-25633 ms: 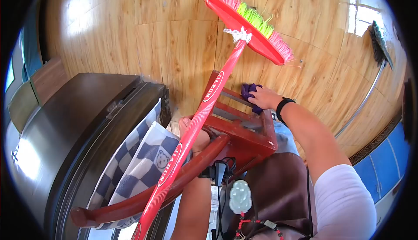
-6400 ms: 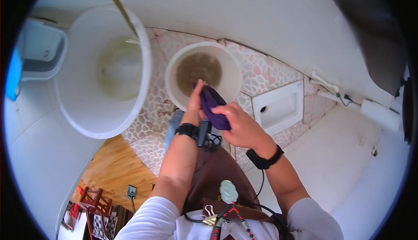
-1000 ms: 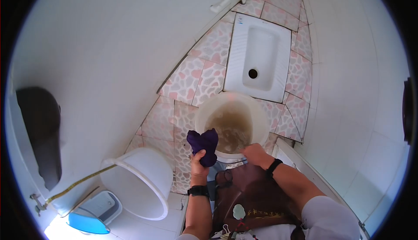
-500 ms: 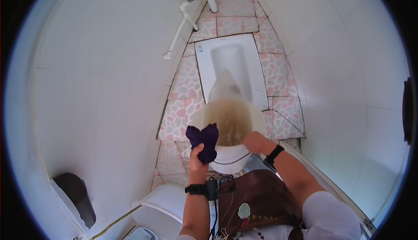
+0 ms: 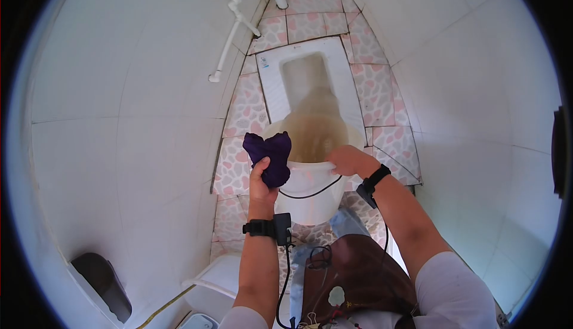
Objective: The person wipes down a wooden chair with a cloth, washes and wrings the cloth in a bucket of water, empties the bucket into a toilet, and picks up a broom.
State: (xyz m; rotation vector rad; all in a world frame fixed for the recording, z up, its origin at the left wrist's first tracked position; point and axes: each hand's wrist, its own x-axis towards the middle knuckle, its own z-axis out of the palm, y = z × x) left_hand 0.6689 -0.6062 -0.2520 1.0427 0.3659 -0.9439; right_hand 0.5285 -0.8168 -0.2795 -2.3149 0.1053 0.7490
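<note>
A white bucket with a black handle is tipped forward, away from me. Brownish water pours over its far rim into a white squat toilet set in the floor. My right hand is closed on the bucket's near right rim. On the bucket's left side, my left hand grips a bunched dark purple cloth. The cloth overlaps the bucket's left edge in view, and I cannot tell whether that hand also bears on the bucket.
White water pipes run low along the left wall. A white tub stands at lower left beside a yellow hose. Tiled walls close in on both sides, and a dark fixture is on the left.
The bucket has tipped further and moved forward with both hands. Its water now reaches deeper into the toilet basin, which has turned brownish. The purple cloth stays in my left hand.
</note>
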